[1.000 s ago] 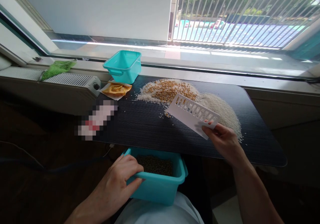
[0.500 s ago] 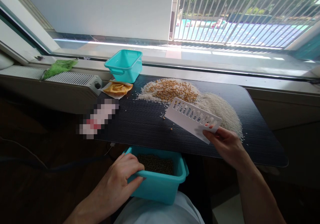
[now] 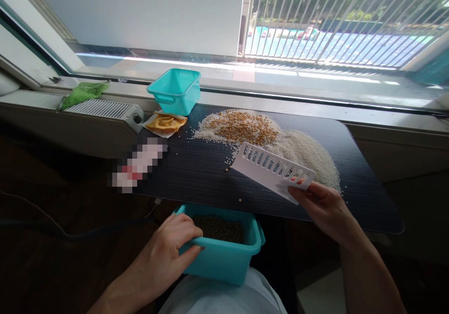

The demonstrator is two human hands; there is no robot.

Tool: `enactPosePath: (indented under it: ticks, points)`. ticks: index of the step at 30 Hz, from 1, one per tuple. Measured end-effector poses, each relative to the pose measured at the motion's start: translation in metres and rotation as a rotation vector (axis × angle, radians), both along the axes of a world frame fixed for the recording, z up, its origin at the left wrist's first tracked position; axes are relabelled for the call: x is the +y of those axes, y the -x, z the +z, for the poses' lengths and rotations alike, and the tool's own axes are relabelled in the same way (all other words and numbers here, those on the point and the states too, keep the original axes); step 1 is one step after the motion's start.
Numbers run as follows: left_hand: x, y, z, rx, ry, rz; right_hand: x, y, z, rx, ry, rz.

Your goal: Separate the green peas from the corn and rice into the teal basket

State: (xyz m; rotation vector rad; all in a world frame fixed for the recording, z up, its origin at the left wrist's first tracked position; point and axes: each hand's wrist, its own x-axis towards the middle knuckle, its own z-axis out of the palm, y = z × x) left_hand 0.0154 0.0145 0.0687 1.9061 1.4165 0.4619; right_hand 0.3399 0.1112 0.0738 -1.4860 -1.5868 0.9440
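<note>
My left hand point(image 3: 175, 244) grips the left front rim of a turquoise plastic bin point(image 3: 224, 260), held below the table's front edge against my lap. Dark round grains point(image 3: 220, 229) lie inside it. In my right hand point(image 3: 321, 204) is a white slotted plastic scraper point(image 3: 263, 173), pinched at its right end and tilted above the table. Behind it spreads a heap of white rice point(image 3: 307, 152), with yellow soybeans point(image 3: 242, 126) lying on the left part. A single bean point(image 3: 240, 200) sits close to the front edge, left of the scraper.
A second turquoise bin point(image 3: 178, 91) stands at the back left of the dark table point(image 3: 196, 173). Before it lies a yellow cloth point(image 3: 165, 123) on something white. A blurred pinkish item point(image 3: 140, 164) is at the left edge. A green cloth point(image 3: 86, 94) rests on the radiator point(image 3: 105, 109).
The scraper in my right hand has shifted slightly toward me and to the right. One bean has rolled nearer the table's front edge. My left hand stays on the bin.
</note>
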Motion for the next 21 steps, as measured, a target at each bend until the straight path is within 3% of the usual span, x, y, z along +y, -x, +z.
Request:
enactPosePath:
  ticks: [6,12,18,21]
  points:
    - [0.000,0.001,0.001,0.019,0.013,-0.005,-0.019,-0.018,0.004,-0.089,0.007,0.067]
    - [0.000,0.001,0.001,0.031,0.043,-0.025,-0.034,-0.023,0.013,-0.097,0.079,0.249]
    - [0.000,0.002,0.001,0.027,0.051,-0.025,-0.009,-0.001,0.002,-0.032,-0.015,-0.009]
    - [-0.002,0.003,0.000,0.024,0.050,-0.023,0.003,0.008,-0.002,-0.039,-0.029,-0.034]
